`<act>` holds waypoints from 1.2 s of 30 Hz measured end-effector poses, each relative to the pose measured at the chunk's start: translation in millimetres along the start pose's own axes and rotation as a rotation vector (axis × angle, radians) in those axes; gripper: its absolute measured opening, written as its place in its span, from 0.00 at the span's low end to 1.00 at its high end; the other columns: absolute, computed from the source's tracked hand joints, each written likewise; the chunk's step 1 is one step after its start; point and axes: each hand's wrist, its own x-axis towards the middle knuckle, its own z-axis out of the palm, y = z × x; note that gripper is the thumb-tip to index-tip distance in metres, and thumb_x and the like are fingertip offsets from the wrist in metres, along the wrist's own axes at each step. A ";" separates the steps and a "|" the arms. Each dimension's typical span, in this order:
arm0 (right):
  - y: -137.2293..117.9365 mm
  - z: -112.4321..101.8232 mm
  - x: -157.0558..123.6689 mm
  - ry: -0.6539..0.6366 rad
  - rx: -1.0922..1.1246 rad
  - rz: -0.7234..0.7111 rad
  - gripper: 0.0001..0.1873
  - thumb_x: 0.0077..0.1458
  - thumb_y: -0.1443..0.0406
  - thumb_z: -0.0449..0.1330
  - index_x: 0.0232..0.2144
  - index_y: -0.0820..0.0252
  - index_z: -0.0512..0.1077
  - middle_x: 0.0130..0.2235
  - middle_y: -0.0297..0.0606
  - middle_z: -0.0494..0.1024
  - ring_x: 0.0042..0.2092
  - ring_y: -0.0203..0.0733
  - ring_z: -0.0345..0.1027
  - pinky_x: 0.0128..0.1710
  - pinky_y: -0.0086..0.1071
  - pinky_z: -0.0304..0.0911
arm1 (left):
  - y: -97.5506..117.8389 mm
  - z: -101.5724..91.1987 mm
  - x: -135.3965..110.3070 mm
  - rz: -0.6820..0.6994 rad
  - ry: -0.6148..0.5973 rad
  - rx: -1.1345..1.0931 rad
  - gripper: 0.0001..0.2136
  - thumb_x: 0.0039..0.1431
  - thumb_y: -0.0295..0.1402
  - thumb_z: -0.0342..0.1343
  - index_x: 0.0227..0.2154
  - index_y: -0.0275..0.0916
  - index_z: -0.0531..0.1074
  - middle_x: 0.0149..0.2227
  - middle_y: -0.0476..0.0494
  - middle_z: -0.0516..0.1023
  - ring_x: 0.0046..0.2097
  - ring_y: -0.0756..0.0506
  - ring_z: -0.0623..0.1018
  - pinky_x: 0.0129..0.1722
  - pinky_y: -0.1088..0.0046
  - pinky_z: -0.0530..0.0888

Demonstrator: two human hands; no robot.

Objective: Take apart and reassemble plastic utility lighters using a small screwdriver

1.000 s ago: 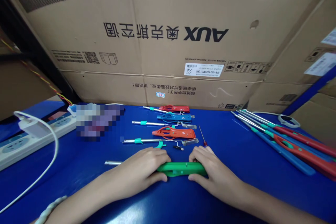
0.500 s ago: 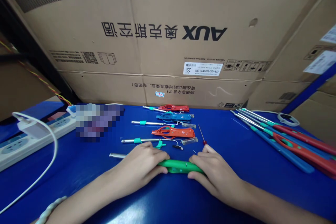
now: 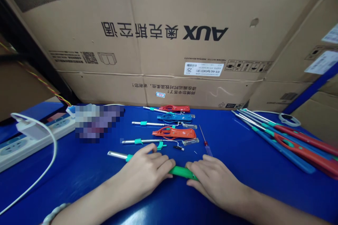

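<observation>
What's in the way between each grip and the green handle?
Nothing visible: the left grip and right grip both hold the green handle directly. The screwdriver lies beyond the right grip, not in between.

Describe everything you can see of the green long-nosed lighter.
The green long-nosed lighter has a plastic-looking body and a shiny, metal-looking tube with a turquoise collar. It slants in the picture, tube toward upper left, body toward lower right. The grip of the left hand hides its middle; that of the right hand covers its other end, leaving a short green stretch bare. Whether it touches the blue table is unclear.
</observation>
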 end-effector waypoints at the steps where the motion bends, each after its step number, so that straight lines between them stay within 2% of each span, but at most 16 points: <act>1: 0.5 1.8 -0.4 -0.009 -0.013 -0.008 0.25 0.70 0.58 0.34 0.39 0.62 0.68 0.29 0.38 0.78 0.27 0.39 0.72 0.34 0.34 0.60 | 0.2 1.4 0.1 0.002 -0.004 0.009 0.19 0.73 0.35 0.34 0.37 0.36 0.70 0.27 0.49 0.74 0.27 0.48 0.72 0.33 0.68 0.63; 5: 4.7 3.2 0.1 -0.021 -0.043 -0.010 0.21 0.70 0.59 0.38 0.37 0.61 0.67 0.29 0.38 0.79 0.25 0.38 0.71 0.33 0.33 0.60 | -4.8 2.0 0.9 -0.027 -0.036 0.068 0.16 0.72 0.38 0.39 0.38 0.37 0.70 0.30 0.47 0.76 0.33 0.45 0.75 0.40 0.66 0.64; 9: 12.0 -2.3 3.0 -0.028 -0.073 0.014 0.19 0.70 0.60 0.39 0.36 0.61 0.66 0.27 0.38 0.78 0.25 0.38 0.72 0.30 0.32 0.59 | -19.9 -7.9 1.8 -0.091 -0.060 0.157 0.11 0.68 0.39 0.49 0.43 0.37 0.70 0.39 0.44 0.77 0.41 0.42 0.75 0.44 0.64 0.64; 13: 20.9 -7.2 5.6 0.038 -0.136 0.032 0.20 0.70 0.60 0.38 0.37 0.62 0.66 0.26 0.37 0.78 0.24 0.38 0.72 0.29 0.32 0.57 | -38.9 -19.7 -0.1 -0.185 -0.096 0.210 0.14 0.63 0.39 0.57 0.47 0.36 0.68 0.43 0.42 0.76 0.45 0.40 0.74 0.45 0.62 0.64; 17: 28.3 -6.8 6.3 0.089 -0.211 0.037 0.21 0.70 0.61 0.38 0.36 0.63 0.67 0.24 0.37 0.77 0.23 0.39 0.71 0.29 0.32 0.55 | -49.6 -24.4 -2.2 -0.222 -0.112 0.213 0.14 0.66 0.39 0.52 0.49 0.37 0.67 0.45 0.41 0.75 0.46 0.40 0.73 0.47 0.61 0.63; 21: 31.2 -6.4 7.4 0.080 -0.231 0.036 0.23 0.70 0.61 0.37 0.35 0.64 0.67 0.23 0.37 0.76 0.23 0.39 0.71 0.30 0.32 0.55 | -54.7 -24.9 -2.8 -0.258 -0.092 0.215 0.14 0.69 0.39 0.46 0.50 0.35 0.66 0.45 0.40 0.75 0.46 0.40 0.73 0.48 0.62 0.63; 24: 32.0 -7.3 8.9 0.071 -0.243 0.047 0.25 0.71 0.60 0.33 0.34 0.63 0.67 0.23 0.37 0.76 0.22 0.39 0.71 0.29 0.32 0.54 | -61.2 -25.8 -3.8 -0.246 -0.075 0.271 0.15 0.71 0.37 0.41 0.47 0.34 0.68 0.43 0.39 0.76 0.44 0.40 0.73 0.46 0.62 0.63; 28: 33.2 -6.9 9.2 0.059 -0.239 0.042 0.25 0.70 0.60 0.34 0.33 0.62 0.67 0.22 0.37 0.76 0.22 0.39 0.70 0.28 0.32 0.53 | -66.6 -25.6 -4.4 -0.206 -0.101 0.310 0.17 0.72 0.34 0.37 0.41 0.35 0.71 0.39 0.41 0.76 0.41 0.41 0.72 0.43 0.62 0.62; 33: 29.5 -2.4 6.6 0.078 -0.247 -0.015 0.23 0.70 0.62 0.37 0.34 0.64 0.68 0.24 0.37 0.76 0.23 0.38 0.69 0.30 0.33 0.53 | -45.3 -13.2 -0.2 -0.159 -0.119 0.192 0.17 0.72 0.32 0.36 0.37 0.35 0.71 0.33 0.44 0.75 0.37 0.43 0.73 0.44 0.62 0.62; 36: 25.6 -0.8 4.6 0.072 -0.254 -0.065 0.22 0.70 0.62 0.39 0.37 0.66 0.70 0.25 0.37 0.76 0.24 0.38 0.69 0.33 0.34 0.55 | -27.0 -7.0 2.2 -0.085 -0.065 0.164 0.19 0.72 0.29 0.33 0.39 0.33 0.71 0.33 0.42 0.75 0.36 0.44 0.73 0.43 0.63 0.64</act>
